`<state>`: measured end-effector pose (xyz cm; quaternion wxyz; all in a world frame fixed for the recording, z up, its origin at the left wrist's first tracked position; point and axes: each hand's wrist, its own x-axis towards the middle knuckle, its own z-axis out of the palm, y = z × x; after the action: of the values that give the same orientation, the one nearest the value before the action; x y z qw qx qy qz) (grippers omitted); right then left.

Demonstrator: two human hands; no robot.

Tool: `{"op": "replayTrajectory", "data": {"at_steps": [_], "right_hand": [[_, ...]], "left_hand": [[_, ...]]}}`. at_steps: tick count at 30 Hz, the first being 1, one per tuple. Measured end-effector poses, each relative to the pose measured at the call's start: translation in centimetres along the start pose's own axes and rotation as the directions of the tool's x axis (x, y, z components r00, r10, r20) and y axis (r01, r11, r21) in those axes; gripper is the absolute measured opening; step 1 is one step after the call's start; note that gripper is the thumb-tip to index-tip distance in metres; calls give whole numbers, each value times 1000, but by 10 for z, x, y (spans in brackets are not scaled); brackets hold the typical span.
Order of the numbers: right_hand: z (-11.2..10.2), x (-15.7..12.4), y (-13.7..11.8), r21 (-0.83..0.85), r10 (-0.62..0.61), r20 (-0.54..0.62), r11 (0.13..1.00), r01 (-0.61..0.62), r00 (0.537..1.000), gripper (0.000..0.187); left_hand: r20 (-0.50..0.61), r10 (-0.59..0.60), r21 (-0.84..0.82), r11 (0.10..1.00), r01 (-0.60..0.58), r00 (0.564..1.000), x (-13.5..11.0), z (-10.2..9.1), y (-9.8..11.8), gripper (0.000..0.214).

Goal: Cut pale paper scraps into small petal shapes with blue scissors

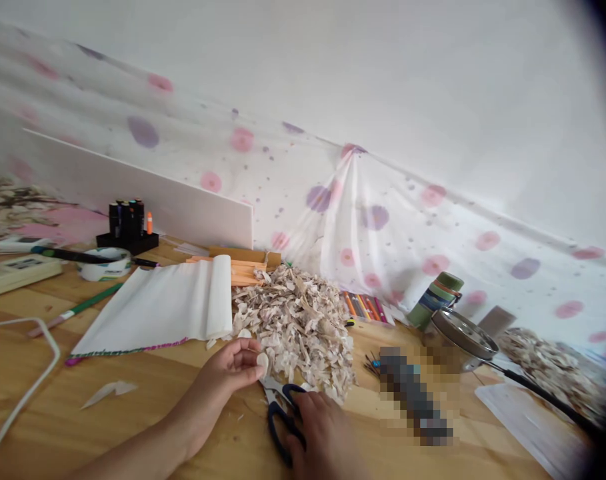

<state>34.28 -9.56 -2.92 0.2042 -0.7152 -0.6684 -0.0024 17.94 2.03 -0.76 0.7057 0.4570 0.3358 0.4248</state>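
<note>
Between the thumb and fingers of my left hand [237, 367] is a small, pale, roundish piece [263, 363], perhaps paper. Scissors [285, 393] with dark blue handles sit in my right hand [325, 427], thumb and fingers at the loops and blades partly apart. Their tips point up toward the pale piece; I cannot tell whether they touch it. Just beyond both hands lies a heap of whitish-brown scraps [303, 320]. A partly unrolled white sheet [153, 310] with a green and magenta edge lies to the left.
A tape roll [104, 264] and a black marker holder [127, 240] stand at the back left. A white cable [50, 343] curves along the left. On the right are a green bottle [435, 300], a metal pan [463, 337] and a blurred-out dark object [415, 397].
</note>
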Motion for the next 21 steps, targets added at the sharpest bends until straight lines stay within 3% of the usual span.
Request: {"op": "replayTrajectory", "data": {"at_steps": [4,7,12,15,18,21], "right_hand": [[5,8,-10,-103,12,59,995,-6,998,45],[11,8,-9,-89,-6,-16,996,4,1000,43],[6,0,18,21,74,-85,997,-72,994,40],[-5,2,32,244,169,-120,960,-136,978,44],[-10,10,29,606,249,-80,781,-152,965,32],[0,10,12,875,273,103,432,-217,957,49]], "left_hand": [[6,34,12,999,-34,999,-1,1,4,34],[2,39,-5,999,-39,999,0,0,4,33],[-48,3,-123,992,-9,999,0,-3,12,34],[-69,0,-201,980,-14,998,-1,-3,23,34],[-65,23,-247,968,-38,998,-2,-3,29,33],[-58,8,-246,969,-22,998,-4,-1,27,33]]}}
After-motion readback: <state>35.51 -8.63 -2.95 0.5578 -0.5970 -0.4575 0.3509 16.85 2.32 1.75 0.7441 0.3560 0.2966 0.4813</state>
